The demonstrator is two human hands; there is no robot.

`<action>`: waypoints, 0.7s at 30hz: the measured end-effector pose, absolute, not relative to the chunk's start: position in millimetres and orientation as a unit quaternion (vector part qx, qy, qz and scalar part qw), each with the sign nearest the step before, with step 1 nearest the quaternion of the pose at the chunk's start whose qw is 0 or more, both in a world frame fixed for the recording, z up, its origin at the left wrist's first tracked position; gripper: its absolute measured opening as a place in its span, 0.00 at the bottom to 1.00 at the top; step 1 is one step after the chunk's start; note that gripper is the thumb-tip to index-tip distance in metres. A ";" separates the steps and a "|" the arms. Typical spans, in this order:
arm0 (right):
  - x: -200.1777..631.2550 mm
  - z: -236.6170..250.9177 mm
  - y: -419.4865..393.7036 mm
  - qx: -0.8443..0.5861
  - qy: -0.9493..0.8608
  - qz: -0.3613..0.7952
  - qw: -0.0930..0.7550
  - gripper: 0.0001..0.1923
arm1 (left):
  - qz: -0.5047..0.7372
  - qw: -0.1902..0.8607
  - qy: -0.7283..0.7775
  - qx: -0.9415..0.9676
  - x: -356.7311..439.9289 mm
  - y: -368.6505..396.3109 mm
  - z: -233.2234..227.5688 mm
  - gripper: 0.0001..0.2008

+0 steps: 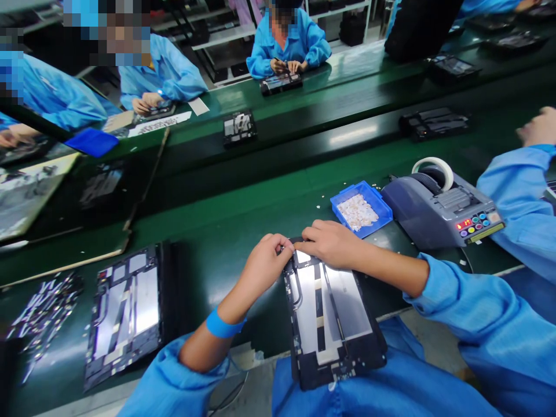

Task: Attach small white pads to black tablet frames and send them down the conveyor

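An opened tablet (321,313) with silver battery panels lies in front of me, its near end overhanging the table edge at my lap. My left hand (268,263) is at its far left corner, thumb and fingers pinched together; whatever is between them is too small to make out. Across the far edge of the same tablet bends my right hand (332,244), its fingers closed on the rim and a fingertip close to the left thumb. Left of my arms lies a stack of similar opened tablets (125,307). Beyond my right hand sits a blue tray (382,214) of small whitish pieces.
A grey tape dispenser (417,211) carries a tape roll (434,168) at right, near a neighbour's sleeve (516,191). Thin strip parts (47,315) lie in a pile at far left. More tablets (240,127) sit along the line, where co-workers (289,43) sit opposite.
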State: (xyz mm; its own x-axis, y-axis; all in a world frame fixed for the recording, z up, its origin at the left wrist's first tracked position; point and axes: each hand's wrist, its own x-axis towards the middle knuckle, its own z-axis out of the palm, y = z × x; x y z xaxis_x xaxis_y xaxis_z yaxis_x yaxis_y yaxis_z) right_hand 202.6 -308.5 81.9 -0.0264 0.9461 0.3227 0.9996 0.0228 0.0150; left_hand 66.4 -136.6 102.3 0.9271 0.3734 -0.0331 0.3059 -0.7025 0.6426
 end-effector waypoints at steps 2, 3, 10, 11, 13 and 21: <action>202.5 81.5 -308.6 -0.688 -0.706 -0.119 0.114 0.14 | 0.071 0.326 0.186 0.924 64.0 -140.4 98.8 0.07; 202.5 81.3 -308.6 -0.688 -0.706 -0.120 0.116 0.14 | 0.080 0.325 0.188 0.923 63.0 -142.1 96.8 0.07; 203.1 78.8 -308.8 -0.686 -0.706 -0.116 0.134 0.13 | 0.098 0.357 0.232 0.900 63.3 -146.0 87.7 0.04; 203.2 78.7 -308.8 -0.685 -0.707 -0.115 0.136 0.13 | 0.094 0.363 0.235 0.897 64.2 -145.4 87.2 0.04; 203.2 78.9 -308.9 -0.684 -0.708 -0.113 0.135 0.13 | 0.090 0.379 0.241 0.889 66.1 -143.7 86.2 0.03; 203.2 79.5 -309.8 -0.689 -0.704 -0.100 0.140 0.14 | 0.088 0.572 0.307 0.756 71.8 -140.7 79.0 0.10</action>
State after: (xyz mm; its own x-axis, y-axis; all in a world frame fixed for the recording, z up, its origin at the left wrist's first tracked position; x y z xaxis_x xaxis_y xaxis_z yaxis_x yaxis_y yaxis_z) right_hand 203.2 -309.8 79.5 -0.0103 0.9422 0.3349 0.9982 0.0294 -0.0522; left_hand 71.8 -140.7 79.0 0.7961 0.5643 -0.2185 0.3639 -0.1580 0.9179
